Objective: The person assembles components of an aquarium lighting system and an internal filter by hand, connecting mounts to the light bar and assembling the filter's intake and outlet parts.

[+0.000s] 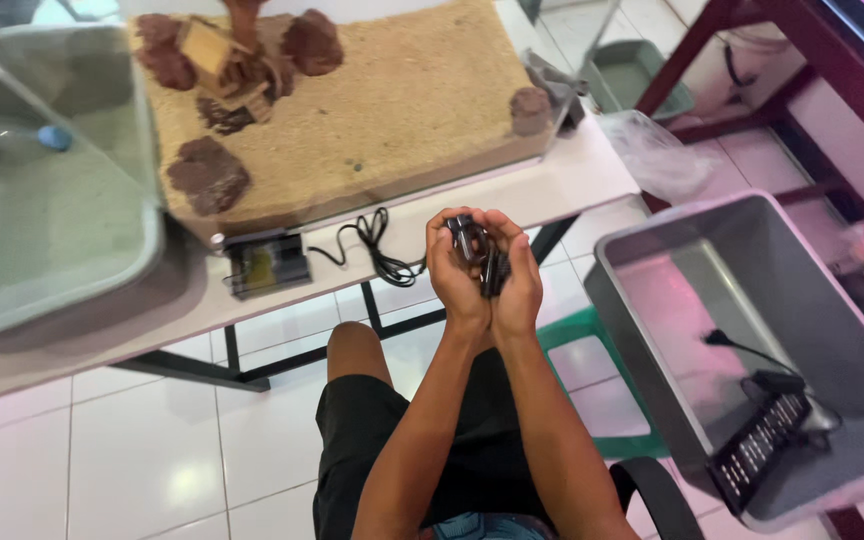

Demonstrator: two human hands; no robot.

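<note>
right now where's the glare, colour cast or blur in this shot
Head view: pink-magenta cast on the right, tinting the grey tub; bright window glare on the white floor tiles; reflections on the glass tank wall blur the left side; wide-lens bending at the edges; both hands and the black cable are fairly sharp.

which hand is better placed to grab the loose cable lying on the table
Left, most likely. Both hands cup a small black device, but the left hand is on the side where the loose cable trails across the table; the right hand would have to cross over.
</note>
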